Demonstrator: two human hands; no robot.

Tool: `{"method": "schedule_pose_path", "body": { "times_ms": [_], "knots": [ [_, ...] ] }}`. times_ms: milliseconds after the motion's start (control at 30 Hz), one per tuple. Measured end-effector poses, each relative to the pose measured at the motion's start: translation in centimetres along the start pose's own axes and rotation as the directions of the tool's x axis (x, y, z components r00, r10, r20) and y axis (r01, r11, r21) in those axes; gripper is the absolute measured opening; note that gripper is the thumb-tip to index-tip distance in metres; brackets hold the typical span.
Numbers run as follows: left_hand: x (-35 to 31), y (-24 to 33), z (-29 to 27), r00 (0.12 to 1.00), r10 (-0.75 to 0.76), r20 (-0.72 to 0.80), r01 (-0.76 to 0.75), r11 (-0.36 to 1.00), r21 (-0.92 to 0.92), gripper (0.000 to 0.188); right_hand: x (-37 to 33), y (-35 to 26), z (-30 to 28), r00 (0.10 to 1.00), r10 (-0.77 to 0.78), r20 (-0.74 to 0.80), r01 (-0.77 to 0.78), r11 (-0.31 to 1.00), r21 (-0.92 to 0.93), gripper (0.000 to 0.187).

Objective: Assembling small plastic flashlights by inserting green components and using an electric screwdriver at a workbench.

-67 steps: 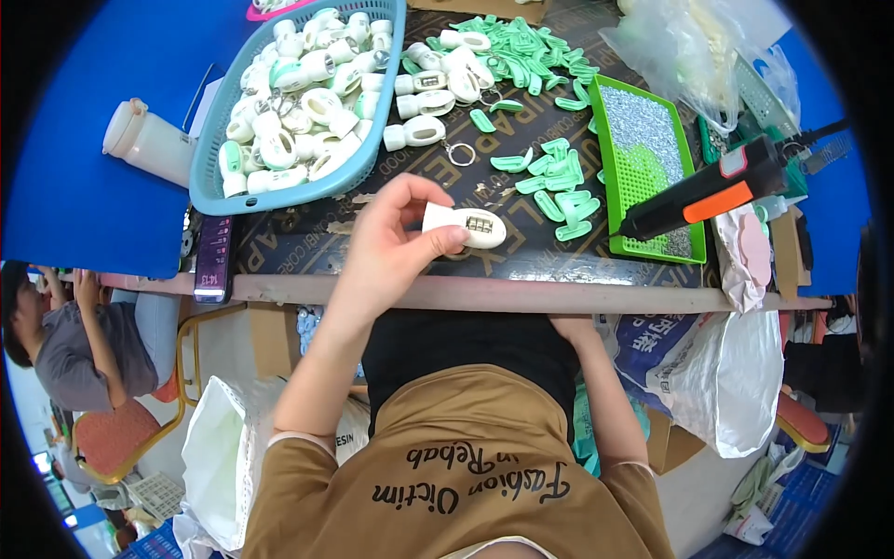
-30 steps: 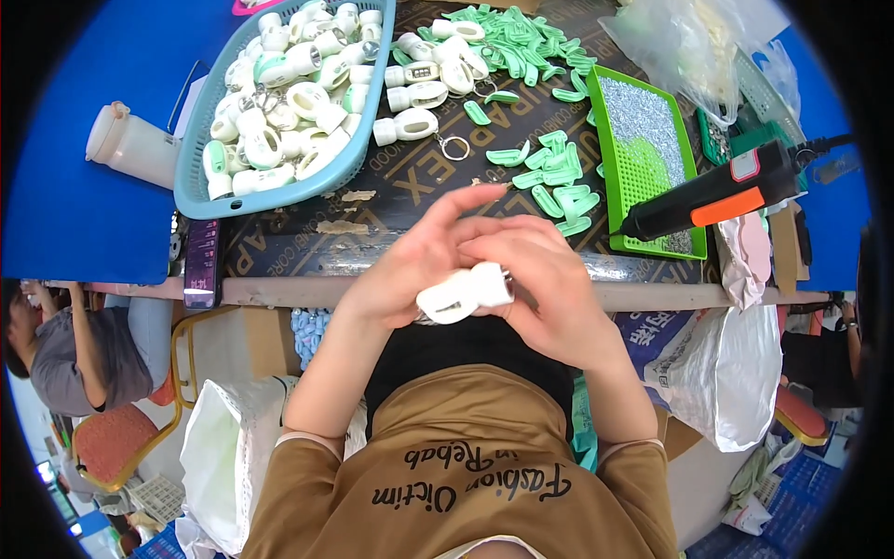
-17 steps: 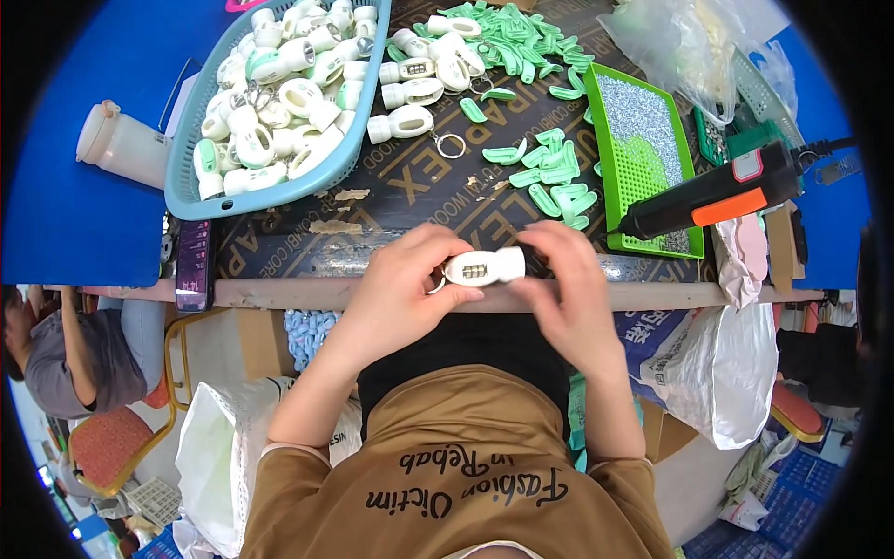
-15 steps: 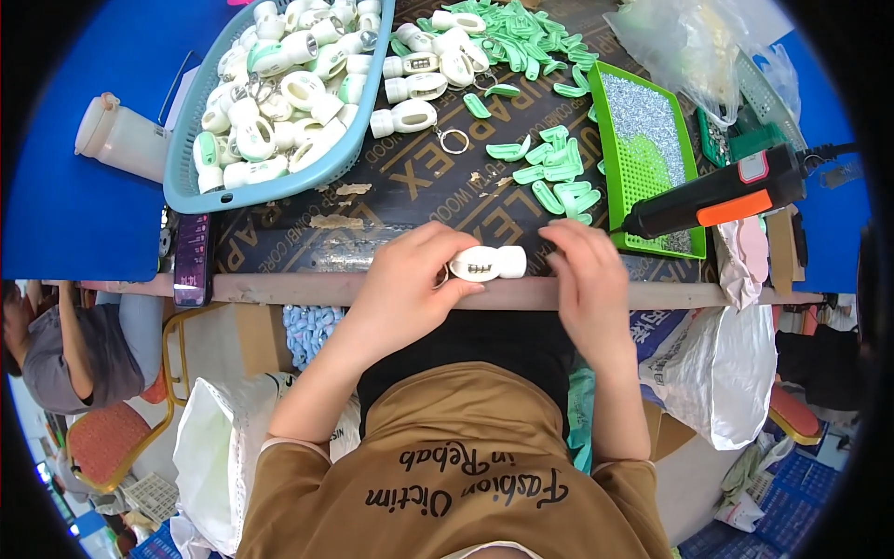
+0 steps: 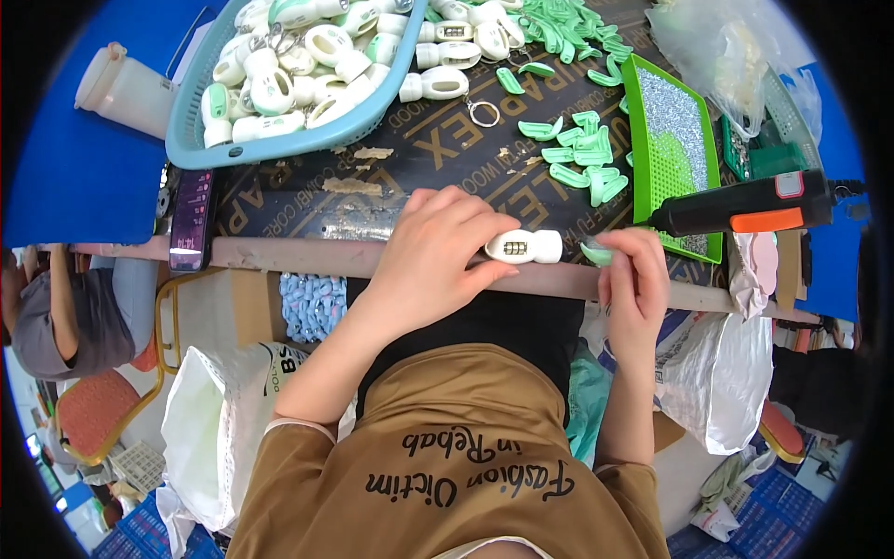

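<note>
My left hand (image 5: 438, 247) pinches a white plastic keyring body (image 5: 548, 246) at the table's front edge. Its oval opening faces up and shows small metal parts inside. Just to the right, my right hand (image 5: 639, 275) has a green plastic cover (image 5: 596, 253) between thumb and fingers, a short gap away from the white body. Beyond the hands lies a small group of similar green covers (image 5: 587, 149). More white bodies (image 5: 438, 84) lie farther back, one with a metal ring (image 5: 483, 114).
A blue basket (image 5: 270, 152) heaped with white bodies stands at the back left. On the right are a green tray (image 5: 641, 140) of small silvery pieces and a black and orange electric screwdriver (image 5: 745, 205). A phone (image 5: 193, 219) lies at the left edge.
The right hand now pinches a green cover; half a second ago none showed in its fingers. The left hand still holds the white body. The whole view has shifted somewhat.
</note>
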State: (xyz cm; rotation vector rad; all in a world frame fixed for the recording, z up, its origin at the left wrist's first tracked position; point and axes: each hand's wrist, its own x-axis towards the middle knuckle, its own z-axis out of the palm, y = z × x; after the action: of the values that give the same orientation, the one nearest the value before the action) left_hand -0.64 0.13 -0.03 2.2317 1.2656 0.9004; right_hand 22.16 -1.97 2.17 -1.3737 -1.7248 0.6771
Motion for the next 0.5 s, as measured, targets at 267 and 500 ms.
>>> {"method": "schedule_pose_path", "body": {
  "times_ms": [267, 500],
  "knots": [
    [-0.1, -0.1, 0.0, 1.0, 0.014, 0.012, -0.014, 1.0, 0.009, 0.035, -1.4, 2.0, -1.4, 0.971, -0.241, 0.008, 0.218, 0.865, -0.452, 0.016],
    [-0.1, -0.2, 0.0, 1.0, -0.014, 0.008, 0.015, 0.999, -0.033, 0.037, -1.2, 2.1, -1.9, 0.996, -0.087, 0.029, 0.091, 0.92, -0.38, 0.021]
  ]
}}
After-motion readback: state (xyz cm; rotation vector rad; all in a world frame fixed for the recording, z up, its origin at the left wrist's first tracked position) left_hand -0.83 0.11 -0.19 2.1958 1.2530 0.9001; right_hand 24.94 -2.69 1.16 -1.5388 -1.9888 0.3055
